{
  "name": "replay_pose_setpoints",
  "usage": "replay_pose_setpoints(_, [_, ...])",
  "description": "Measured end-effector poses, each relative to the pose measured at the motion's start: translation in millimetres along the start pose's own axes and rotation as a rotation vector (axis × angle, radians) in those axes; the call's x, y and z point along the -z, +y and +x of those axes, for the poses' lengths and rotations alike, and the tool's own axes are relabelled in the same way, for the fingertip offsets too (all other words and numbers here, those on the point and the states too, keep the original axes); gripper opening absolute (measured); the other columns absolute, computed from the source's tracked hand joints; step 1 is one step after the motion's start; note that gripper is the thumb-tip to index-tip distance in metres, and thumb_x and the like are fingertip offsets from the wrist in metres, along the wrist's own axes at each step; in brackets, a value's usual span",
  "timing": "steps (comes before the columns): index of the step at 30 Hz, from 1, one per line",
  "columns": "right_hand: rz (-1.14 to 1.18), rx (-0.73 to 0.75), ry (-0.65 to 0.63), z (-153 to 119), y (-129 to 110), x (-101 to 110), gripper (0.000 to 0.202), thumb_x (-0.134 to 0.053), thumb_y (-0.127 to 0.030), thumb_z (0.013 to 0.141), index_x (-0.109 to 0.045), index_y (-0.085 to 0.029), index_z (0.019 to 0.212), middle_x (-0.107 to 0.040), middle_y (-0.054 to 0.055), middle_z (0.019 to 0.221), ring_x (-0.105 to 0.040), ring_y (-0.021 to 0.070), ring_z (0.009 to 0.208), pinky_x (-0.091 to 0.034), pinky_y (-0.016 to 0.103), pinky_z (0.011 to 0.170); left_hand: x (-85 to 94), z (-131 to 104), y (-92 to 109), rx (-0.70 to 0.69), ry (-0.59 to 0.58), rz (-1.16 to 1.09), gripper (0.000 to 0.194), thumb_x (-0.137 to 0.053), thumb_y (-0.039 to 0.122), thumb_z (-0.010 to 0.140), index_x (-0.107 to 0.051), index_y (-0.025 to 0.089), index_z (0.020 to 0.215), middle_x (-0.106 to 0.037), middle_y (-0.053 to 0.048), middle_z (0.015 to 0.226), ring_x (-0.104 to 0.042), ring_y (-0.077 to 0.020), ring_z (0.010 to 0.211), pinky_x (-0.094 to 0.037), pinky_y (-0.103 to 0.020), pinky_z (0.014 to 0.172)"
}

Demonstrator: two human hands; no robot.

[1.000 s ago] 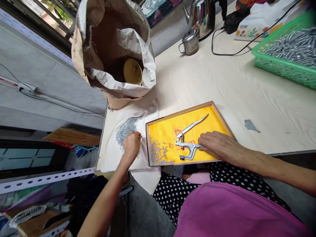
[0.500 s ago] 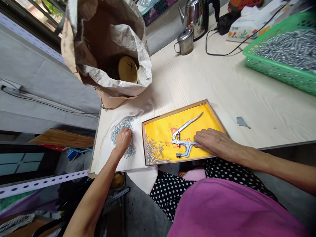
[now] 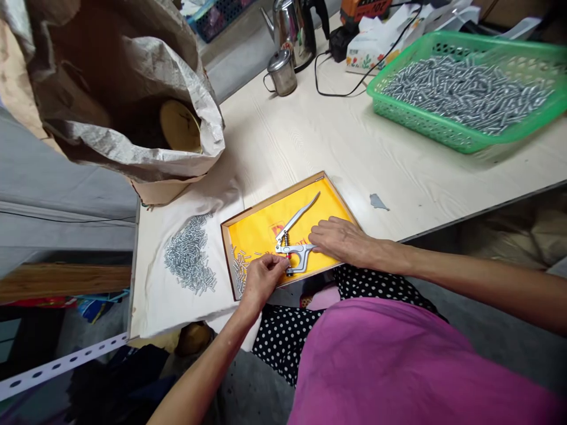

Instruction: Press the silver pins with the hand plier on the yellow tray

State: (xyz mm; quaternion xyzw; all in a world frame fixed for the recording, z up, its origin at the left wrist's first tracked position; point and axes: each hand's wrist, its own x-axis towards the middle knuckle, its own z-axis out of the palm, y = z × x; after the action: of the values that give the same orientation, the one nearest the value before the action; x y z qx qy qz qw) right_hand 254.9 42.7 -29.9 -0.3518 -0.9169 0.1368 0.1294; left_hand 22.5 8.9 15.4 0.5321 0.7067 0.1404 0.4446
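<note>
A silver hand press (image 3: 305, 249) with a long raised lever lies over a shallow yellow-lined tray (image 3: 248, 219). My right hand (image 3: 336, 236) is wrapped round the press's lower handle. At the jaws of the press, my left hand (image 3: 264, 276) is pinched; whatever its fingertips hold is too small to make out. Small metal pins (image 3: 240, 268) lie in the tray's left end, partly behind my left hand. Left of the tray, a pile of small metal parts (image 3: 188, 254) rests on a white cloth (image 3: 153, 295).
A large open sack (image 3: 168, 189) stands at the back left. Toward the back are a metal cup (image 3: 282, 75), a kettle (image 3: 295, 35), a black cable (image 3: 330, 93) and a tissue pack (image 3: 370, 50). A green basket (image 3: 443, 133) full of metal pieces sits at the right.
My left hand has moved right, from the pile on the cloth to the jaws of the press. My right hand still holds the handle. The view has shifted to the right.
</note>
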Motion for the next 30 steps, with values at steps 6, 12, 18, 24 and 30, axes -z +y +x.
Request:
replay_pose_setpoints(6, [0.024, -0.008, -0.003, 1.1, -1.0, 1.6, 0.015, -0.054, -0.026, 0.099, -0.061, -0.018, 0.089, -0.064, 0.004, 0.086, -0.048, 0.0177, 0.079, -0.025, 0.033, 0.069, 2.4, 2.5, 4.5, -0.005, -0.010, 0.120, 0.036, -0.066, 0.050, 0.069, -0.071, 0.015, 0.069, -0.066, -0.002, 0.065, -0.055, -0.0130, 0.059, -0.038, -0.023, 0.055])
replay_pose_setpoints(12, [0.029, -0.017, 0.008, 0.4, 0.5, -0.6, 0.017, -0.052, -0.027, 0.099, -0.061, -0.018, 0.089, -0.064, 0.004, 0.085, -0.048, 0.0178, 0.079, -0.025, 0.033, 0.069, 6.5, 9.8, 6.0, 0.067, -0.142, 0.214, 0.042, -0.067, 0.057, 0.066, -0.063, 0.016, 0.060, -0.050, 0.003, 0.049, -0.040, -0.0090, 0.046, -0.026, -0.022, 0.046])
replay_pose_setpoints(18, [0.059, -0.019, 0.002, -1.6, -2.2, -3.4, 0.018, -0.050, -0.028, 0.100, -0.061, -0.017, 0.092, -0.062, 0.005, 0.086, -0.048, 0.0177, 0.077, -0.027, 0.033, 0.066, 8.7, 13.9, 8.1, 0.094, -0.255, 0.212, 0.045, -0.066, 0.060, 0.065, -0.060, 0.016, 0.057, -0.046, 0.004, 0.047, -0.035, -0.0079, 0.044, -0.022, -0.023, 0.045])
replay_pose_setpoints(24, [0.004, -0.007, -0.037, 1.7, 6.2, 7.6, 0.020, -0.059, -0.037, 0.095, -0.060, -0.018, 0.098, -0.063, 0.008, 0.099, -0.052, 0.0211, 0.087, -0.034, 0.034, 0.072, 5.5, 11.5, 5.6, 0.098, -0.217, 0.199, 0.042, -0.066, 0.057, 0.065, -0.062, 0.016, 0.059, -0.047, 0.004, 0.047, -0.037, -0.0081, 0.044, -0.024, -0.022, 0.045])
replay_pose_setpoints(30, [-0.121, 0.027, 0.022, 20.4, 33.8, 20.7, 0.088, -0.071, -0.070, 0.070, -0.048, -0.012, 0.133, -0.052, 0.020, 0.134, -0.044, 0.0366, 0.117, -0.039, 0.046, 0.088, 4.2, 9.9, 2.2, 0.128, -0.171, 0.179, 0.042, -0.066, 0.057, 0.065, -0.068, 0.015, 0.069, -0.052, 0.003, 0.052, -0.040, -0.0089, 0.046, -0.027, -0.022, 0.045])
